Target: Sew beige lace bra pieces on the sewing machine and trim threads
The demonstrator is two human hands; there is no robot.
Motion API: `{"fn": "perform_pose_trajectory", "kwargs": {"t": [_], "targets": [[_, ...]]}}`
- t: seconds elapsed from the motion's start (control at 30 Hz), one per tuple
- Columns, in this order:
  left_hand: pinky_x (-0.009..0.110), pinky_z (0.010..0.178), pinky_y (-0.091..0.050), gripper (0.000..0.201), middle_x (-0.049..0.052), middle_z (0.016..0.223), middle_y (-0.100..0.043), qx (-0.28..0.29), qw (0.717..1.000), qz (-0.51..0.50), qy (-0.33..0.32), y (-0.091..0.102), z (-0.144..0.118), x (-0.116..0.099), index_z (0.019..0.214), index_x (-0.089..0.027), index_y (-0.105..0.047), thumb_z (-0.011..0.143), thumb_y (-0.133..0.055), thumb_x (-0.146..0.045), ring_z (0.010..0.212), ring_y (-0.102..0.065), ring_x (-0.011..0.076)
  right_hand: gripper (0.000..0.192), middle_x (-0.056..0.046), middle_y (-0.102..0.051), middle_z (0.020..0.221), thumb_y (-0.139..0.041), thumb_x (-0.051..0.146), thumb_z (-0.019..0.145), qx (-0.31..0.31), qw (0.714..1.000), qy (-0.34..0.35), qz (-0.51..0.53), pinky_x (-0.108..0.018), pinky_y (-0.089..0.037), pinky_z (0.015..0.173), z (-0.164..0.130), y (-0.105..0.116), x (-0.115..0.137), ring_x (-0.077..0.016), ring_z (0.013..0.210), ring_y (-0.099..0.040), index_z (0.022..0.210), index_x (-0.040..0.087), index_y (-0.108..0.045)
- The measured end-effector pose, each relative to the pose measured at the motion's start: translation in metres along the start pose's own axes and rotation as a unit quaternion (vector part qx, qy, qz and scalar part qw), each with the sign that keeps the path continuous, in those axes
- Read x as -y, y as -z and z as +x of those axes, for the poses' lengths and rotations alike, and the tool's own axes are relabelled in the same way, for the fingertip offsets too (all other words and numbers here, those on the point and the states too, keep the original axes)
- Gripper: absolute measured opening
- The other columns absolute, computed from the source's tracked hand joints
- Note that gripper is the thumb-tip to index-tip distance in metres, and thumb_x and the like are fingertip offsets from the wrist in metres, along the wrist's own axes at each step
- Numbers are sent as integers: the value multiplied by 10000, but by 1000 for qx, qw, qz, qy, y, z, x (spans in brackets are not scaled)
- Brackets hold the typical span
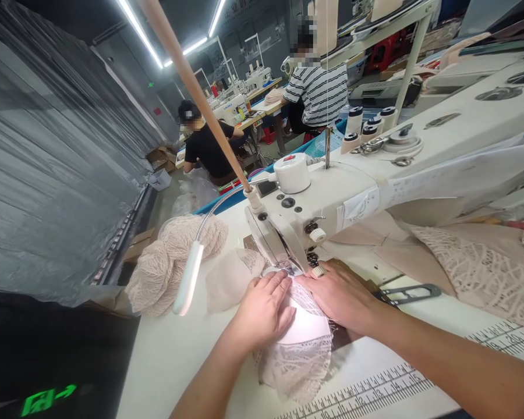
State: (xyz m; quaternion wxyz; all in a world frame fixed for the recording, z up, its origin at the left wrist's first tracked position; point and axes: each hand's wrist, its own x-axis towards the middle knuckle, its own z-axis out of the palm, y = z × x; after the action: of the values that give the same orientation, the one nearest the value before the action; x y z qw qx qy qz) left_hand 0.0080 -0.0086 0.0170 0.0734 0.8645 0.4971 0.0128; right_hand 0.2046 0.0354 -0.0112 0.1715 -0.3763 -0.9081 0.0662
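Lace fabric [299, 355] lies on the white table [170, 355] under the sewing machine [332, 198] needle, pressed flat by both hands. Left hand [262, 311] rests spread on it, grip wide; right hand [340, 294] likewise, fingers flat beside the presser foot. Thread snips [408, 293] lie just right.

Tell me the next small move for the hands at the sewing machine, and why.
Probably ease the lace piece a little further under the presser foot. Both the left hand and right hand lie flat on it, fingertips right at the foot, and most of the lace trails toward the person, apparently unsewn.
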Motion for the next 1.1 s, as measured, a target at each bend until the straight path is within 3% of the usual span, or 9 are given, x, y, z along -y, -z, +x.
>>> {"fn": "perform_pose_trajectory", "kwargs": {"t": [0.5, 0.8, 0.97, 1.1], "targets": [[507, 1068, -357, 552, 161, 1421, -448, 44, 998, -5, -32, 8, 9, 12, 1379, -105, -433, 867, -471, -308, 1274, -451, 308, 268, -60, -628, 741, -440, 74, 819, -38, 999, -7, -2, -325, -352, 671, -1, -4, 0, -210, 756, -515, 877, 201, -668], [527, 1027, -373, 406, 158, 1291, -556, -10, 998, 51, -46, 13, 2, 4, 1208, -115, -569, 819, -455, -99, 1210, -478, 317, 303, -49, -604, 751, -439, 79, 825, -17, 999, 17, 38, -318, -295, 657, -7, 0, -4, -203, 758, -476, 952, 223, -674], [473, 952, -428, 282, 130, 1074, -628, -78, 995, -12, -68, 6, 1, -7, 1111, -140, -593, 911, -396, -157, 1006, -562, 251, 261, -31, -575, 710, -406, 131, 880, -17, 996, 42, 78, -321, -262, 648, -9, 1, -4, -176, 684, -436, 767, 203, -630], [454, 885, -451, 235, 118, 944, -617, -107, 991, -30, -71, 0, 4, -6, 1045, -134, -603, 912, -417, -192, 869, -564, 233, 252, -25, -561, 691, -410, 132, 876, -15, 995, 39, 91, -317, -252, 638, -9, 0, -4, -165, 658, -422, 760, 198, -624]]}}
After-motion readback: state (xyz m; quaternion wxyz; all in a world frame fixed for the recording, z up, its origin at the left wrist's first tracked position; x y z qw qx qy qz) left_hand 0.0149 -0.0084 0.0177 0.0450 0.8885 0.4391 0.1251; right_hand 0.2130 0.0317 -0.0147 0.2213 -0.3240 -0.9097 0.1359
